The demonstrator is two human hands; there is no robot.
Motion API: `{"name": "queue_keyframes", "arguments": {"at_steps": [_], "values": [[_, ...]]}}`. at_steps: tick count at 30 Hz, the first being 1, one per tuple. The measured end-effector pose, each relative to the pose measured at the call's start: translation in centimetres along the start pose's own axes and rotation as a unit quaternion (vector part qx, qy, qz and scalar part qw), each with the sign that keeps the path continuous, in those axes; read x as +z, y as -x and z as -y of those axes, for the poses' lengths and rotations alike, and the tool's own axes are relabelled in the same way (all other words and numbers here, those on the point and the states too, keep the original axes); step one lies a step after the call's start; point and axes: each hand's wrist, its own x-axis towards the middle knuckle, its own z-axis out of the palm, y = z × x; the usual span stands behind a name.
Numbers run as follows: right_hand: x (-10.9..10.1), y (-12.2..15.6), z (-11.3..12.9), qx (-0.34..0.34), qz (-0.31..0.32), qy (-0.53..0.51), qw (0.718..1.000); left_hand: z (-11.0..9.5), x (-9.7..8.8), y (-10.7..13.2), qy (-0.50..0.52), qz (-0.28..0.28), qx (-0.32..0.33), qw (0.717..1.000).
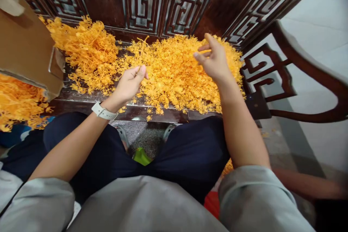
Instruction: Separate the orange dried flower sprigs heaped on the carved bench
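Nearest the camera, grey sleeves (pixel 252 195) and dark navy trousers (pixel 190 156) filled the bottom of the frame, with a bright green object (pixel 141 156) between the feet and a red object (pixel 211 204) lower right. The left hand (pixel 129 85), wearing a pale watch (pixel 103 111), was half open with its fingers loosely curled just above the heap; whether it gripped a sprig could not be told. The right hand (pixel 214 59) was raised and spread, a thin orange stem (pixel 205 51) seeming to lie pinched among its fingers. Beneath them, a loose heap of orange branching sprigs (pixel 174 76) covered a dark wooden seat (pixel 81 107), spreading to its front edge at centre. A denser clump (pixel 87 50) lay at upper left, beside a cardboard box (pixel 24 43); another orange pile (pixel 19 101) sat at far left. Carved fretwork (pixel 144 3) closed the top of the frame. The sprigs looked tangled, so pulling one could drag others along, and a careless forearm could sweep those at the edge onto the floor.
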Motion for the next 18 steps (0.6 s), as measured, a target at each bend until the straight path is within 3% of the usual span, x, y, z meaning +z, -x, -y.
{"name": "queue_keyframes", "arguments": {"at_steps": [1,4,8,10,13,18], "values": [[0.2,0.8,0.7,-0.007,0.009,0.027,1.0,0.2,-0.1,-0.3,0.006,0.008,-0.003,1.0],[2.2,3.6,4.6,-0.024,0.135,0.013,0.99,0.6,0.2,-0.8,0.012,0.027,0.011,1.0],[5.6,5.9,9.6,-0.07,0.321,-0.046,0.943,0.6,0.8,-1.0,-0.001,0.006,0.045,0.999],[6.6,6.3,10.3,-0.114,0.362,-0.027,0.925,0.5,0.8,-0.9,0.009,-0.02,0.046,0.999],[7.0,5.8,9.3,-0.151,0.325,0.001,0.934,0.3,1.2,-0.2,0.043,-0.025,0.019,0.999],[6.4,1.8,5.4,-0.111,0.144,0.058,0.982,0.4,3.4,1.0,0.069,0.073,-0.042,0.994]]}}
